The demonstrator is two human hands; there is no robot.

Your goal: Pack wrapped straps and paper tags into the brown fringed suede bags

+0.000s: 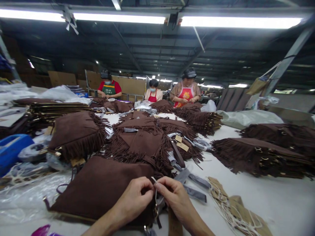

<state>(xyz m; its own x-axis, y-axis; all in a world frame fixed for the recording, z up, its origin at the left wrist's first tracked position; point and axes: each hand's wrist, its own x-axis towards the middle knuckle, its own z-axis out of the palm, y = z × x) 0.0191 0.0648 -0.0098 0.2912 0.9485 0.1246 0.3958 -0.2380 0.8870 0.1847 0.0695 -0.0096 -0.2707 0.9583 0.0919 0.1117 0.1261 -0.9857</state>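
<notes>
Cord [156, 195]: hanging thin and white over the right end of a brown, suede-like bag [98, 186]. Pinching it with the right hand [175, 196], thumb against forefinger; holding the left hand [135, 198] beside it, thumb and fingers curled together, cannot tell whether gripping. Rightward, lying: stringed paper tags [237, 205], print too blurred for reading. Leftward, glistening: crumpled plastic [31, 193]. Beyond, lying heaped: fringed bags [145, 141]. Between tags and a stack [261, 157], showing bare table [278, 196].
</notes>
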